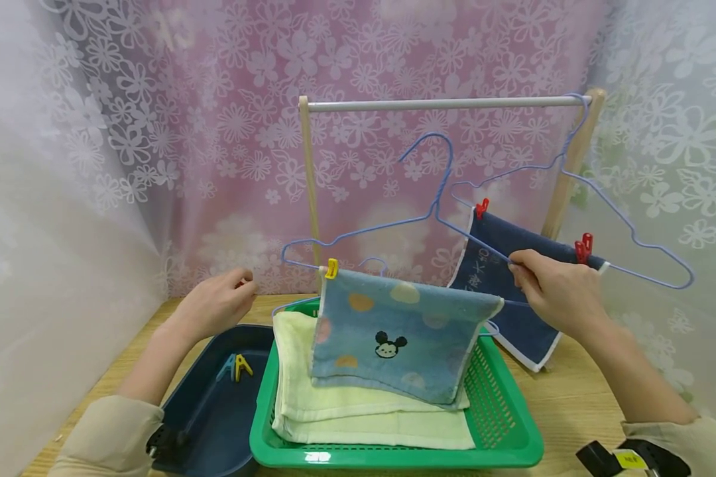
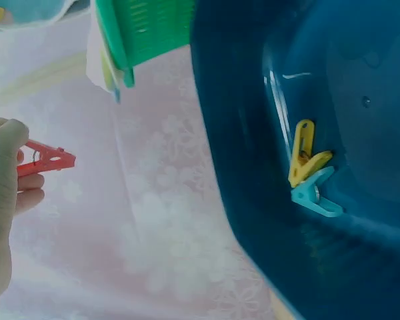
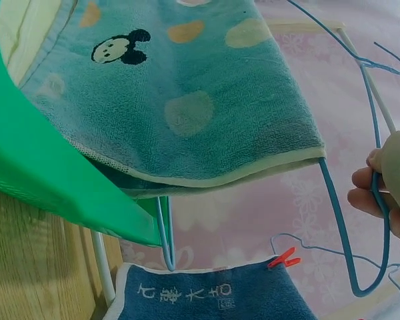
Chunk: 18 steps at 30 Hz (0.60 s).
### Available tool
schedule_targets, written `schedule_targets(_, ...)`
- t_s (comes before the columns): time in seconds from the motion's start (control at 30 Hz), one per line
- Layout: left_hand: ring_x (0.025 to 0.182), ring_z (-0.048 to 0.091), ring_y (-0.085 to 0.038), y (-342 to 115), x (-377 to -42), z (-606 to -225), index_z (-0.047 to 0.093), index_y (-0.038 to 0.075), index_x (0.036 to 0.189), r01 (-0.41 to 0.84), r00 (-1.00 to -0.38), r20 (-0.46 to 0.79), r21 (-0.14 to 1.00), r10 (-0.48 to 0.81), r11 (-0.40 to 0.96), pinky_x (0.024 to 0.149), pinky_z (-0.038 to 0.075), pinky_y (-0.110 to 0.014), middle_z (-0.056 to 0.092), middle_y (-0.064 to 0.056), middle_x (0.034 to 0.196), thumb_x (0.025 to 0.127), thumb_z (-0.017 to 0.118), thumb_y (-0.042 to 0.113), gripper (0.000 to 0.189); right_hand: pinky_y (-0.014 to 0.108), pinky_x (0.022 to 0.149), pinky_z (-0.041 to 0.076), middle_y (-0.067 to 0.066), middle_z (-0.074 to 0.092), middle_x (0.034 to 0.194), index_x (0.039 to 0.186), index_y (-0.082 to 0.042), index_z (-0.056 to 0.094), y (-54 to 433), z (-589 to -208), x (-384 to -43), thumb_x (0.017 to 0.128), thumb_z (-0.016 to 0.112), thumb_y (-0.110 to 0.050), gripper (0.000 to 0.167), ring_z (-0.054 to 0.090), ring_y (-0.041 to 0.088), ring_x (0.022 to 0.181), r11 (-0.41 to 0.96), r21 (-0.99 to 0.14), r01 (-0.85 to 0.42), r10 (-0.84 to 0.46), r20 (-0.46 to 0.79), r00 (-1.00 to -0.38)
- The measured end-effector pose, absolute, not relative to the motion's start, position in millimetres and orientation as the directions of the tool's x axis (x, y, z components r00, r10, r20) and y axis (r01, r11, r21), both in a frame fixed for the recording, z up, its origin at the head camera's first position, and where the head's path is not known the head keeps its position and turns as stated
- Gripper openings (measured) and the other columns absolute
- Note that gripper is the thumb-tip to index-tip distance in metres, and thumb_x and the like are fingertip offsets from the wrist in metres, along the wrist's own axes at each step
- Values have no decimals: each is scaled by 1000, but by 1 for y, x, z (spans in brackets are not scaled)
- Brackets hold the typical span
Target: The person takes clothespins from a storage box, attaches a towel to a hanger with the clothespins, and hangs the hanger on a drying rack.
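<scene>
A blue wire hanger (image 1: 438,199), twisted at the neck, is held by the right grip (image 1: 555,291) near one end. Over it, between the two grips, a light-blue towel (image 1: 429,331) is draped: plush terry, pale-edged, spotted in orange and cream, marked with a black-and-white mouse face. At its top corner toward the left grip (image 1: 217,305), a yellow clip (image 1: 331,268) is fastened. A red clip (image 2: 50,159) is pinched by the left grip. Below and between the grips, folded pale-yellow cloth (image 1: 370,427) is contained in a perforated green plastic basket (image 1: 394,457). Beneath the left grip, a smooth, round-cornered dark-blue tray (image 1: 215,417) is placed on the wood-grained tabletop (image 1: 573,397).
</scene>
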<state>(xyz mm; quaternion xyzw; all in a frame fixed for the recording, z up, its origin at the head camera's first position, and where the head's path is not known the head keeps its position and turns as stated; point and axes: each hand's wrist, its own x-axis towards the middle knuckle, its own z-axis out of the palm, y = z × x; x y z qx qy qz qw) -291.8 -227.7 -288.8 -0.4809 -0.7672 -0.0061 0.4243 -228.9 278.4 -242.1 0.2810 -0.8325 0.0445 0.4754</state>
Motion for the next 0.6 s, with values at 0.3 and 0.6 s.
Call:
schedule_targets(0.3, 71, 61, -30, -221, -287, -281, 64, 3, 87, 797, -153, 687, -340, 711, 500, 57, 53, -38, 59, -21, 93, 101, 29, 28, 46, 23, 34, 24, 5, 61, 60, 89, -1, 64, 279, -242, -229, 78, 63, -5, 12, 46, 12, 39, 842, 191, -504, -415, 826, -381)
schedule_targets(0.6, 73, 58, -28, -222, -283, -277, 66, 6, 85, 811, -177, 680, -309, 712, 497, 56, 50, -37, 59, -16, 94, 86, 63, 7, 4, 22, 34, 24, 4, 61, 61, 88, -1, 64, 277, -242, -229, 76, 66, -4, 12, 45, 12, 40, 845, 186, -501, -411, 825, -388)
